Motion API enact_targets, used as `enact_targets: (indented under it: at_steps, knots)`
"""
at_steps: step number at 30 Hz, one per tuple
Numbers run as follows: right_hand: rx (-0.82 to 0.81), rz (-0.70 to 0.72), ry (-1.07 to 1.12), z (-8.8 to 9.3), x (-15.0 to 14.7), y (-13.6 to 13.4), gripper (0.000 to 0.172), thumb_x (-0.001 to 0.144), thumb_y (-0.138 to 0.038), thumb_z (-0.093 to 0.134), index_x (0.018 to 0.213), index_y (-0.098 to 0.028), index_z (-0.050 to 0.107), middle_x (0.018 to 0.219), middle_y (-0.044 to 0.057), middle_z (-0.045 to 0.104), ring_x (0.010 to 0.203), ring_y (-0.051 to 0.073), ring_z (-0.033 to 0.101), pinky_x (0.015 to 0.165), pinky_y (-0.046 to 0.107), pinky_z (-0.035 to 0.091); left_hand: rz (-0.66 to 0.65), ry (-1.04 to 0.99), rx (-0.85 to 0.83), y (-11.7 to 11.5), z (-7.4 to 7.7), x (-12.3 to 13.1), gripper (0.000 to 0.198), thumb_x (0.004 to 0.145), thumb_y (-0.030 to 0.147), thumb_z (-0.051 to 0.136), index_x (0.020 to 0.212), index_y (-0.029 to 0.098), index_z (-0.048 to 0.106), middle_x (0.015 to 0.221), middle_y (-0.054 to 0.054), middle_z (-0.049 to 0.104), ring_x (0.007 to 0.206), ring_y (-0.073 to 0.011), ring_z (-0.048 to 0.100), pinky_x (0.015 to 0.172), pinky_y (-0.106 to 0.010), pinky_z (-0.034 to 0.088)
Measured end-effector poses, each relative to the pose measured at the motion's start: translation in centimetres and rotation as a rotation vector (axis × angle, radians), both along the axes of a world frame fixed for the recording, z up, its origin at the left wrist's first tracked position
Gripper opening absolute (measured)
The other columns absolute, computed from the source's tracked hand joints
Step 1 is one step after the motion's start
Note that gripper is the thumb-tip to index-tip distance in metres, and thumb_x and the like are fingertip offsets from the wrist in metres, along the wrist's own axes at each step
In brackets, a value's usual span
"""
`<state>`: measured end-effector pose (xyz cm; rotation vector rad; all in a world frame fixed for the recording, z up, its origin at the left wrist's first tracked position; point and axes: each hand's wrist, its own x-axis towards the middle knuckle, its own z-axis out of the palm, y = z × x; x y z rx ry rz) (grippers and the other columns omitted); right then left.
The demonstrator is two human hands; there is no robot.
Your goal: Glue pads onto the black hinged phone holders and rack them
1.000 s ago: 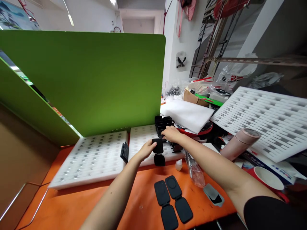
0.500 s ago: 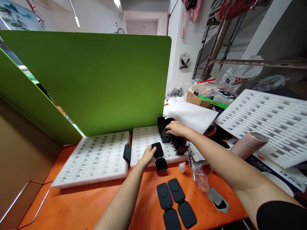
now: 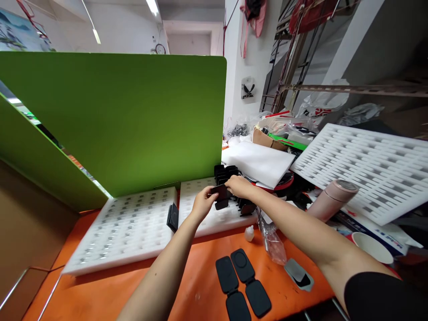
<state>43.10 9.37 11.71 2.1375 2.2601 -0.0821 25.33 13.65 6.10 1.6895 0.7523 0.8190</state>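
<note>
My left hand (image 3: 202, 204) is closed on a black folding wireless charger (image 3: 220, 196), thumb on top, its hinged second panel hanging below. Just to the right, my right hand (image 3: 239, 186) pinches another black charger, mostly hidden by the fingers and the first charger. Both hands are above a white slotted foam tray (image 3: 207, 225), where a row of black chargers (image 3: 226, 171) stands upright along the right side. Two unfolded chargers (image 3: 242, 265) lie side by side on the orange tabletop nearer to me; a ring shows on one.
Another slotted foam tray (image 3: 123, 232) lies left, with a dark folded charger (image 3: 173, 217) standing at its right edge. A green partition (image 3: 133, 120) rises behind. At right are a small bottle (image 3: 249, 233), a plastic bag (image 3: 274, 245), a grey case (image 3: 299, 274) and a pink flask (image 3: 332, 200).
My left hand has lifted its charger up and away from me, close beside my right hand. My right hand stays at the row of chargers. The view has shifted slightly.
</note>
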Motion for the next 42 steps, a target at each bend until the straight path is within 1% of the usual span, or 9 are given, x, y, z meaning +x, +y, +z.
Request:
enact_targets:
  at_steps: [3, 5, 12, 19, 26, 31, 35, 39, 42]
  knots:
    - [0.041, 0.075, 0.276, 0.9, 0.3, -0.9, 0.041, 0.082, -0.012, 0.041, 0.117, -0.021, 0.06, 0.113, 0.005, 0.065, 0.097, 0.017, 0.059, 0.08, 0.024, 0.043, 0.0, 0.063, 0.11, 0.5, 0.9, 1.2, 0.02, 0.072, 0.022, 0.059, 0.092, 0.02, 0.062, 0.078, 0.0, 0.065, 0.073, -0.0151, 0.059, 0.069, -0.026, 0.044]
    - [0.021, 0.091, 0.35, 1.2, 0.6, -1.3, 0.033, 0.082, -0.018, 0.045, 0.11, -0.019, 0.063, 0.104, 0.005, 0.068, 0.089, 0.018, 0.061, 0.074, 0.024, 0.043, -0.008, 0.104, 0.158, 0.7, 0.8, 2.0, 0.019, 0.073, 0.02, 0.058, 0.091, 0.021, 0.062, 0.076, 0.002, 0.065, 0.071, -0.0145, 0.058, 0.068, -0.025, 0.043]
    - [-0.014, 0.019, 0.06, 0.9, 1.3, -1.1, 0.024, 0.085, -0.031, 0.049, 0.097, -0.018, 0.066, 0.097, 0.01, 0.069, 0.088, 0.023, 0.062, 0.072, 0.027, 0.041, -0.018, 0.224, 0.259, 0.8, 0.0, 3.6, 0.017, 0.076, 0.017, 0.056, 0.091, 0.022, 0.062, 0.077, 0.002, 0.066, 0.072, -0.0139, 0.058, 0.066, -0.023, 0.042]
    - [0.016, 0.11, -0.005, 0.4, 2.0, -1.0, 0.021, 0.085, -0.032, 0.053, 0.095, -0.02, 0.067, 0.092, 0.009, 0.068, 0.096, 0.024, 0.057, 0.089, 0.034, 0.035, -0.046, 0.335, 0.323, 0.7, -0.1, 3.5, 0.018, 0.079, 0.02, 0.055, 0.096, 0.024, 0.061, 0.081, 0.001, 0.067, 0.072, -0.0153, 0.06, 0.066, -0.023, 0.042]
    - [-0.131, 0.025, -0.163, -0.7, 0.0, -1.0, 0.018, 0.081, -0.025, 0.056, 0.089, -0.019, 0.071, 0.09, 0.011, 0.069, 0.093, 0.027, 0.058, 0.09, 0.04, 0.032, -0.059, 0.466, 0.372, -0.3, -2.1, 4.4, 0.018, 0.08, 0.019, 0.055, 0.096, 0.026, 0.062, 0.086, -0.003, 0.068, 0.08, -0.0204, 0.062, 0.071, -0.027, 0.043]
    - [-0.111, -0.049, -0.21, -0.3, -2.2, -2.2, 0.023, 0.084, -0.019, 0.049, 0.097, -0.014, 0.068, 0.099, 0.016, 0.067, 0.101, 0.031, 0.054, 0.093, 0.045, 0.03, -0.015, 0.541, 0.345, -0.9, -1.7, 3.9, 0.022, 0.082, 0.018, 0.053, 0.102, 0.024, 0.06, 0.095, -0.006, 0.066, 0.09, -0.0224, 0.061, 0.079, -0.03, 0.044]
    - [0.108, -0.122, -0.111, -2.5, -5.7, -8.7, 0.031, 0.09, -0.026, 0.04, 0.112, -0.016, 0.059, 0.115, 0.017, 0.058, 0.109, 0.029, 0.048, 0.086, 0.037, 0.039, 0.073, 0.608, 0.312, -5.2, -2.8, -0.4, 0.038, 0.087, 0.018, 0.041, 0.125, 0.022, 0.045, 0.124, -0.011, 0.052, 0.113, -0.0221, 0.051, 0.095, -0.033, 0.038]
    - [-0.261, -0.143, 0.063, -7.5, -9.1, -15.8, 0.037, 0.083, -0.039, 0.052, 0.113, -0.018, 0.058, 0.107, 0.015, 0.06, 0.094, 0.028, 0.059, 0.078, 0.036, 0.046, -0.097, 0.763, 0.216, -12.7, -6.0, -5.1, 0.043, 0.075, 0.026, 0.06, 0.117, 0.02, 0.053, 0.125, -0.013, 0.05, 0.101, -0.0274, 0.058, 0.086, -0.034, 0.044]
    - [-0.37, -0.201, 0.112, -9.9, -10.0, -17.3, 0.057, 0.071, -0.041, 0.066, 0.12, -0.014, 0.055, 0.114, 0.018, 0.058, 0.1, 0.032, 0.058, 0.082, 0.038, 0.047, -0.208, 0.865, 0.164, -15.7, -7.3, -5.9, 0.064, 0.066, 0.025, 0.068, 0.126, 0.019, 0.046, 0.128, -0.015, 0.047, 0.096, -0.029, 0.061, 0.079, -0.033, 0.046]
